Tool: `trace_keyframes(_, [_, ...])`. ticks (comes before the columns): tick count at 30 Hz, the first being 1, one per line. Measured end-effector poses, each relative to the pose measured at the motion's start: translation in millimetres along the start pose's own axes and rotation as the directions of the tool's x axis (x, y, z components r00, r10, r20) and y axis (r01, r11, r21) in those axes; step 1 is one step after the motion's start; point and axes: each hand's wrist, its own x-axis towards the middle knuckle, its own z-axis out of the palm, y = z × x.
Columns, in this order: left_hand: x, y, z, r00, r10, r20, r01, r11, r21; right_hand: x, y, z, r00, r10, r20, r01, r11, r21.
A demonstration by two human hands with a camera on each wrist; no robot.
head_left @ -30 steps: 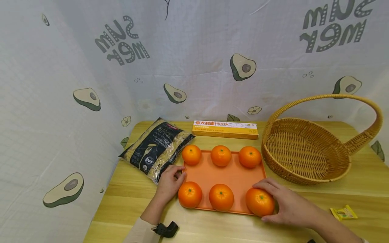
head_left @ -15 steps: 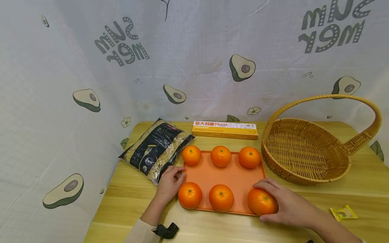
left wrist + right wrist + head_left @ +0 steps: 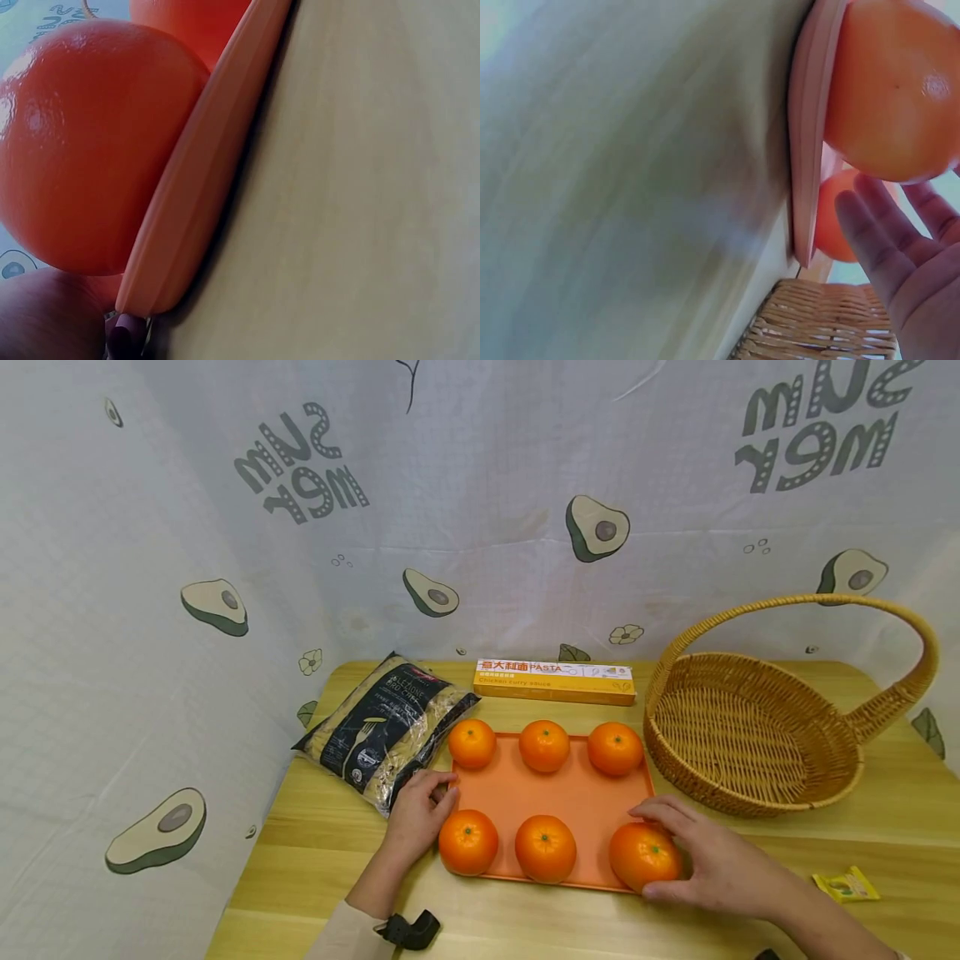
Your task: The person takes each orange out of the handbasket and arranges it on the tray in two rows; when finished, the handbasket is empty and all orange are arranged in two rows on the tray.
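Observation:
An orange tray (image 3: 555, 785) carries two rows of oranges, three in the back row and three in the front. My left hand (image 3: 418, 810) grips the tray's left rim, with part of its fingers hidden; the left wrist view shows that hand (image 3: 52, 315) at the tray's end below a big orange (image 3: 97, 150). Around the front right orange (image 3: 645, 857) my right hand (image 3: 712, 868) is spread, fingers behind and thumb in front. In the right wrist view its fingers look fairly straight beside the orange (image 3: 896, 90), which rests on the tray.
A wicker basket (image 3: 750, 797) with a tall handle stands right of the tray. Behind the tray lies a pasta box (image 3: 555, 682), and a bag of pasta (image 3: 390, 727) lies at the left. A small yellow packet (image 3: 846, 885) is at the right. A printed curtain (image 3: 480, 485) hangs behind.
The front right orange shifted slightly right under my right hand, then about held its place. My right hand's fingers have since loosened from it. My left hand stays at the tray's rim.

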Motion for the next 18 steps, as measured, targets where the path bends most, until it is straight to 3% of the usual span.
trace_keyframes(9, [-3.3, 3.8, -2.6, 1.000, -0.027, -0.012, 0.026, 1.000, -0.015, 3.2, 6, -12, 0.998, -0.015, -0.059, 0.021, 0.995, 0.094])
trace_keyframes(18, [-6.1, 12.8, -17.2, 0.997, -0.061, -0.049, 0.061, 0.998, -0.015, 7.7, 15, -39, 0.980, 0.037, -0.194, -0.036, 0.999, 0.006])
